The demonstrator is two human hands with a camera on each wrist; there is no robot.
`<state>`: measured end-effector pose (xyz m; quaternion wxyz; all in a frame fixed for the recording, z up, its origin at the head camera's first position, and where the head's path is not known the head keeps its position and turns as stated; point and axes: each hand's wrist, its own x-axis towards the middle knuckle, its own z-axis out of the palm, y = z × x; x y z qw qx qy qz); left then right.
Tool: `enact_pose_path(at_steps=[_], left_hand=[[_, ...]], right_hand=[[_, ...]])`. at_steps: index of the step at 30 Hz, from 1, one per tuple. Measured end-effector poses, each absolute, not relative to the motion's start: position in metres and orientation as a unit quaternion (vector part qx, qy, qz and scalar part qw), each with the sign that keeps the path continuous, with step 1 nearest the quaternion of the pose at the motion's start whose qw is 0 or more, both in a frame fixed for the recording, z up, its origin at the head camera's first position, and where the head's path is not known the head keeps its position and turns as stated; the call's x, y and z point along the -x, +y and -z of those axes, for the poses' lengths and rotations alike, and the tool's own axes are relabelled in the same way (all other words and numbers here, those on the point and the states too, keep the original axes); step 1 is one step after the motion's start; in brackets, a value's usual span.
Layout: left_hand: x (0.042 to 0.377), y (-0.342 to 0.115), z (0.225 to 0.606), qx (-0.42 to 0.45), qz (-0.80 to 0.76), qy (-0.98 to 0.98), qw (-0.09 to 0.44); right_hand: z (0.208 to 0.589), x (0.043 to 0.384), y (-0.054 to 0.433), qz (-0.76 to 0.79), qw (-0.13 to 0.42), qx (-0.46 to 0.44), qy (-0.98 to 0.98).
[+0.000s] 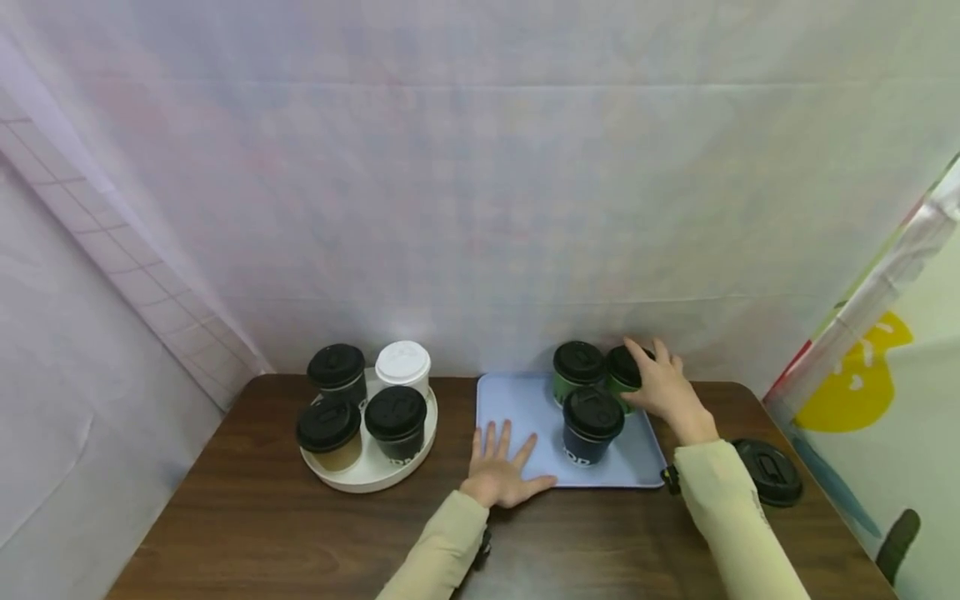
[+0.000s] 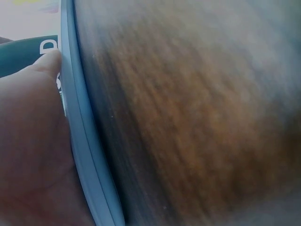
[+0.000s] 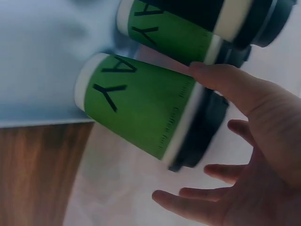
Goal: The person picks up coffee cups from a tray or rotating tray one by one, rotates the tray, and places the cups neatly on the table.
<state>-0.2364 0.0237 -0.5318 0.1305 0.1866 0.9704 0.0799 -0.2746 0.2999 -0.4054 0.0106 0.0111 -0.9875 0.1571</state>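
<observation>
My left hand (image 1: 498, 477) lies with spread fingers over the front left of a light-blue tray (image 1: 645, 467). In the left wrist view, the thumb (image 2: 47, 63) is along the tray's rim (image 2: 87, 141). My right hand (image 1: 667, 396) is around the black-lidded green paper cup (image 3: 141, 106) at the tray's back right. Its fingers are spread apart, with the thumb (image 3: 221, 77) at the lid's edge and the other fingers off the cup. Close beside it stand another green cup (image 1: 566, 387) and a dark blue cup (image 1: 588, 446), both with black lids.
On the left, a round white tray (image 1: 367, 479) bears several lidded cups, one with a white lid (image 1: 403, 362). A loose black lid (image 1: 768, 472) lies at the right of the brown wooden table (image 1: 247, 517). A pale cloth (image 1: 480, 192) hangs behind.
</observation>
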Motion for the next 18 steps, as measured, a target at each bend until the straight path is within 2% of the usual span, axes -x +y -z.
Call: enact_pose_path(at_steps=[11, 18], left_hand=[[0.236, 0.023, 0.529, -0.189, -0.083, 0.969, 0.134], [0.236, 0.023, 0.531, -0.187, -0.086, 0.969, 0.135]], right_hand=[[0.427, 0.289, 0.304, -0.186, 0.048, -0.018, -0.981], [0.419, 0.281, 0.303, -0.193, 0.061, -0.01, -0.979]])
